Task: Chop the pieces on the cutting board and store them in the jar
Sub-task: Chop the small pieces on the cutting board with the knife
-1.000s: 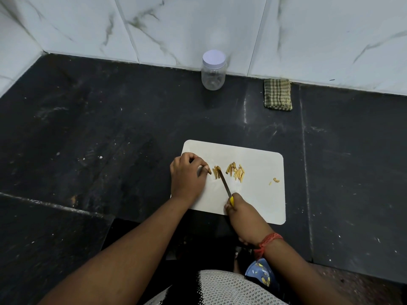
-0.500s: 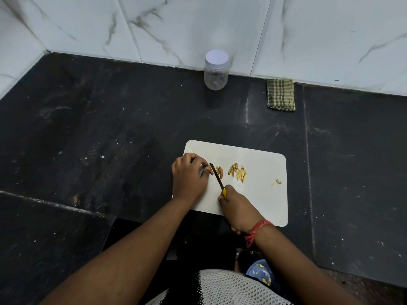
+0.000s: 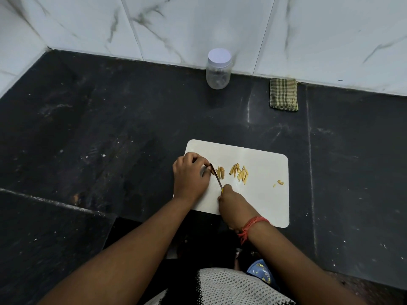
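Moved leftward, the knife [image 3: 215, 176] in the gripping right hand [image 3: 231, 201] should slice thinly beside the left hand [image 3: 189, 175] pinching uncut pieces [image 3: 220, 172].

On the white board [image 3: 259, 203], the right hand [image 3: 233, 204] is gripping a knife [image 3: 215, 176], its blade lying against the curled left hand [image 3: 190, 175]. Cut pieces [image 3: 239, 173] are lying beside it. A lidded jar [image 3: 218, 71] and cloth [image 3: 283, 94] are sitting by the wall.

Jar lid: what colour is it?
White, on the clear jar by the wall; head view.
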